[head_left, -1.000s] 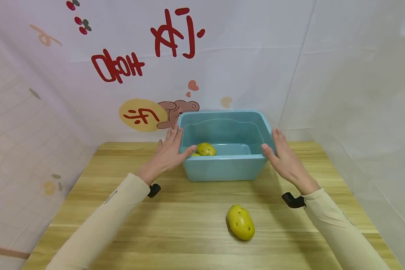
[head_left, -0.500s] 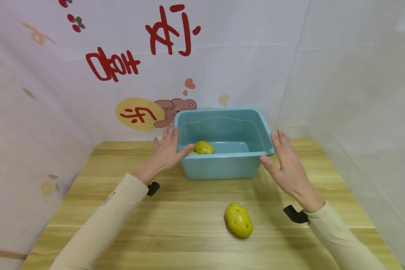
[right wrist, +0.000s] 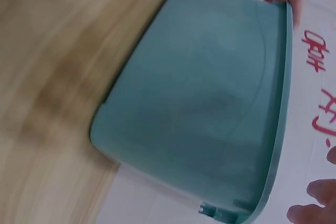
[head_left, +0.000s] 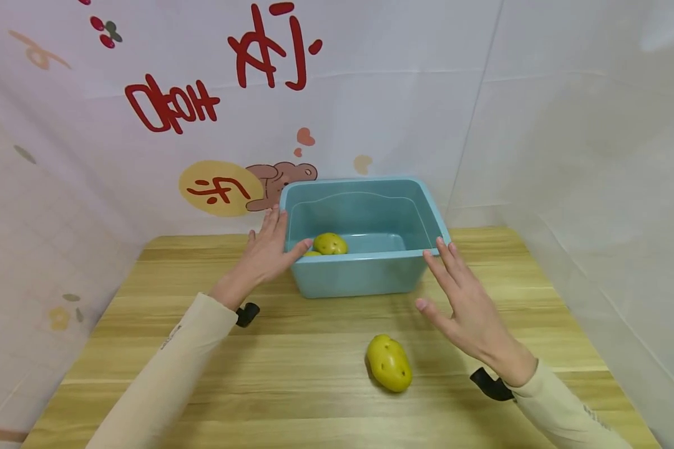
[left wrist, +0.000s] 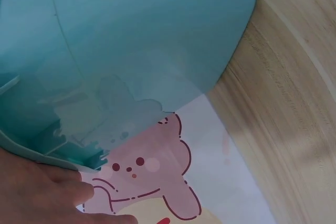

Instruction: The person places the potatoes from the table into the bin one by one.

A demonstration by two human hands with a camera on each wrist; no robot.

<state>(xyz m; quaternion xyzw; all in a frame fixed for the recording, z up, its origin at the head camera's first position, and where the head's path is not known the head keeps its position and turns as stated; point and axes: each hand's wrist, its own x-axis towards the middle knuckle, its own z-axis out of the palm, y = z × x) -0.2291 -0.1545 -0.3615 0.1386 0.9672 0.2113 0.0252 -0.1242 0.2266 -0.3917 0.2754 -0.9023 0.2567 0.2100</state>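
Observation:
A light blue plastic bin (head_left: 355, 277) stands at the back of the table against the wall. My left hand (head_left: 261, 255) rests at its left front corner, fingers straight along the outer side and thumb over the rim. In the left wrist view, the left fingers (left wrist: 68, 184) lie beside the bin's rim. My right hand (head_left: 472, 308), fingers spread, holds nothing and is nearest the bin's right front corner. A yellow potato (head_left: 389, 363) lies on the table before the bin. Inside at the left is another potato (head_left: 330, 244), with part of a further potato (head_left: 312, 254) showing.
The wooden table (head_left: 292, 386) meets a white wall sheet (head_left: 404, 118) with red writing and a bear drawing (head_left: 283, 181). Hanging sheeting borders both sides. A black wrist mount (head_left: 491, 385) sits at the right sleeve, another at the left.
My right hand has come off the bin's right side and moved back toward me. The left hand stays at the bin. The whole view has shifted slightly; the potatoes lie as before.

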